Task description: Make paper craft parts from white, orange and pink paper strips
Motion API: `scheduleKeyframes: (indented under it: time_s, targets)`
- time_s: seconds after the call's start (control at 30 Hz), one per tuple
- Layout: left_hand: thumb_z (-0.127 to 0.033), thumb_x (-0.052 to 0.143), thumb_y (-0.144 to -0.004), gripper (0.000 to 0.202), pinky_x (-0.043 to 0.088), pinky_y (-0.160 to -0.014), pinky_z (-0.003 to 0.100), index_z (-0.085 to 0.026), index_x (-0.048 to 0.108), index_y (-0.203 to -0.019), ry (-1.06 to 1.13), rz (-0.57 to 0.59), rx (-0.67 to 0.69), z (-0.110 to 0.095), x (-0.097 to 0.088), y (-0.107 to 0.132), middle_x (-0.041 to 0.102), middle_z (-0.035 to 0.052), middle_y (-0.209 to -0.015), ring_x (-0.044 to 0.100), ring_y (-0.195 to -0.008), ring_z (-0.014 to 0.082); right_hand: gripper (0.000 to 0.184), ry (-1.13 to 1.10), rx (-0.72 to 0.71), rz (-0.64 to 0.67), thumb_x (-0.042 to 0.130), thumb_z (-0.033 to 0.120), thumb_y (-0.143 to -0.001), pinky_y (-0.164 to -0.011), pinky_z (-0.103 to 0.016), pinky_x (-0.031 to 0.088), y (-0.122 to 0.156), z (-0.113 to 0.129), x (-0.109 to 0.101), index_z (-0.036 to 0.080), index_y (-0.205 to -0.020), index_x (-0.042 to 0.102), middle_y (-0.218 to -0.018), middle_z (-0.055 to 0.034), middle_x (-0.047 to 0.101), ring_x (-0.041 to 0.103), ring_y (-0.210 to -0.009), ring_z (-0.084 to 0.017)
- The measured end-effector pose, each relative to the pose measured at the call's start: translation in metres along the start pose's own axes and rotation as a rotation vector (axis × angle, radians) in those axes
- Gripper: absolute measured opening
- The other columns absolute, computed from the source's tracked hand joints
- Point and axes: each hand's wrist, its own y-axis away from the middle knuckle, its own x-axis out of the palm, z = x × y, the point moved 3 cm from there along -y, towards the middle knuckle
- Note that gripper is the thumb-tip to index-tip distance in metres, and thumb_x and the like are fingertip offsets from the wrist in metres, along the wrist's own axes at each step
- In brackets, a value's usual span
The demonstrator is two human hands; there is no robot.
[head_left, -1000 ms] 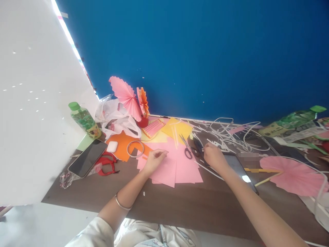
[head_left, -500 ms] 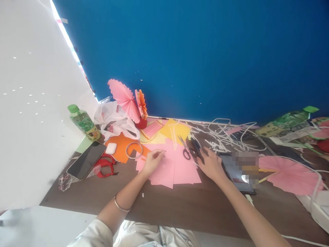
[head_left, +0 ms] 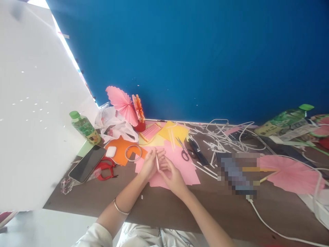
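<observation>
- Wht strip (head_left: pixel 157 162), x1: betw. both hands, above pink sheets (head_left: pixel 186 173), roughly lengthwise away fr. wearer.
- L hand (head_left: pixel 149 165): fingers pinching strip's far end.
- R hand (head_left: pixel 172 175): thumb + fingers pinching near end.
- Scissors (head_left: pixel 185 156), x1: R part of pink sheets, handles twd wearer.
- Blk object (head_left: pixel 198 153), x1: just R of scissors; type unclear.
- Yel. paper (head_left: pixel 183 131): behind scissors, pale strips across it.
- Loose wht strips (head_left: pixel 217 146), qty unclear: tabletop (head_left: pixel 159 210), back R.
- Metal ring (head_left: pixel 126 156), x1: on orange paper (head_left: pixel 119 142), L of L hand.
- Wht case (head_left: pixel 111 151), x1: same paper.
- Phone (head_left: pixel 87 164), dk screen: far L, beside red-handled tool (head_left: pixel 105 164).
- Pink pleated fan (head_left: pixel 293 175): R side.
</observation>
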Motion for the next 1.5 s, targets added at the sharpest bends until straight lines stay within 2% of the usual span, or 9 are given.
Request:
scheduleKeyframes:
  time_s: [0.2,0.4,0.5,0.7,0.87,1.03,1.33,1.4,1.5]
  targets:
    - [-0.047,0.06,-0.076,0.033,0.036,-0.098,0.043,-0.019,0.041,-0.078,-0.171,-0.055,0.19,-0.007,-0.008,-0.007,0.066,0.0121,-0.104,0.053,-0.113,0.0247,0.043,-0.201,0.053,-0.142,0.058,0.032,-0.076,-0.08,-0.037,0.05,-0.009,-0.016,0.007,0.019,-0.115,0.046,-0.08,-0.004,0.061,0.061,-0.078,-0.018]
    - [-0.051,0.046,-0.082,0.03,0.036,-0.097,0.042,-0.022,0.042,-0.081,-0.365,-0.15,0.184,0.003,-0.011,0.0,0.06,0.0095,-0.118,0.054,-0.11,0.0229,0.028,-0.276,0.042,-0.027,0.059,0.033,-0.075,-0.07,-0.032,0.05,-0.018,-0.004,0.02,0.021,-0.097,0.047,-0.071,0.0007,0.057,0.059,-0.069,-0.015]
    - [-0.051,0.036,-0.086,0.031,0.039,-0.093,0.038,-0.022,0.048,-0.085,-0.521,-0.118,0.205,-0.013,-0.013,-0.002,0.062,0.0087,-0.113,0.057,-0.105,0.0215,0.027,-0.256,0.059,-0.031,0.061,0.035,-0.072,-0.067,-0.031,0.049,-0.023,-0.003,0.011,0.02,-0.091,0.05,-0.068,0.0012,0.057,0.058,-0.066,-0.015]
    - [-0.034,0.044,-0.083,0.022,0.04,-0.086,0.037,-0.02,0.061,-0.081,-1.437,-0.224,0.51,-0.064,-0.021,0.003,0.067,0.0075,-0.091,0.059,-0.095,0.025,0.036,-0.188,0.127,-0.116,0.062,0.042,-0.07,-0.062,-0.032,0.05,-0.024,-0.027,-0.027,0.017,-0.093,0.052,-0.069,-0.002,0.059,0.057,-0.058,-0.015]
    - [-0.028,0.052,-0.078,0.019,0.031,-0.096,0.044,-0.02,0.061,-0.093,-1.864,-0.108,0.529,-0.049,-0.034,0.01,0.062,0.0111,-0.108,0.048,-0.113,0.03,0.027,-0.082,0.133,-0.041,0.057,0.04,-0.073,-0.062,-0.032,0.051,-0.014,-0.034,-0.024,0.018,-0.088,0.058,-0.071,-0.0045,0.063,0.059,-0.064,-0.017]
    - [-0.03,0.048,-0.082,0.028,0.021,-0.103,0.049,-0.019,0.058,-0.105,-1.941,-0.044,0.536,-0.041,-0.049,0.011,0.057,0.0134,-0.119,0.043,-0.12,0.0303,0.014,0.012,0.134,-0.009,0.051,0.033,-0.075,-0.065,-0.033,0.051,-0.01,-0.031,-0.022,0.02,-0.077,0.057,-0.068,-0.0032,0.063,0.061,-0.066,-0.019]
    - [-0.025,0.042,-0.083,0.034,0.024,-0.103,0.05,-0.015,0.058,-0.112,-2.029,-0.065,0.506,-0.075,-0.078,0.01,0.051,0.0144,-0.127,0.036,-0.126,0.0321,0.011,0.109,0.116,0.039,0.047,0.028,-0.074,-0.064,-0.031,0.046,-0.012,-0.036,-0.034,0.02,-0.07,0.054,-0.064,-0.0014,0.062,0.059,-0.063,-0.018]
    - [-0.025,0.046,-0.081,0.033,0.021,-0.105,0.051,-0.015,0.059,-0.11,-1.918,-0.103,0.513,-0.079,-0.078,0.012,0.05,0.0146,-0.128,0.034,-0.128,0.0322,0.012,0.104,0.115,0.057,0.047,0.028,-0.074,-0.063,-0.031,0.045,-0.012,-0.035,-0.036,0.02,-0.07,0.055,-0.065,-0.0015,0.062,0.058,-0.063,-0.017]
    - [-0.027,0.053,-0.077,0.033,0.021,-0.107,0.046,-0.018,0.06,-0.108,-1.503,-0.101,0.438,-0.073,-0.07,0.012,0.049,0.0129,-0.129,0.035,-0.127,0.0298,0.014,0.078,0.106,0.084,0.047,0.028,-0.074,-0.064,-0.03,0.044,-0.013,-0.03,-0.038,0.019,-0.072,0.057,-0.067,-0.0013,0.061,0.057,-0.065,-0.017]
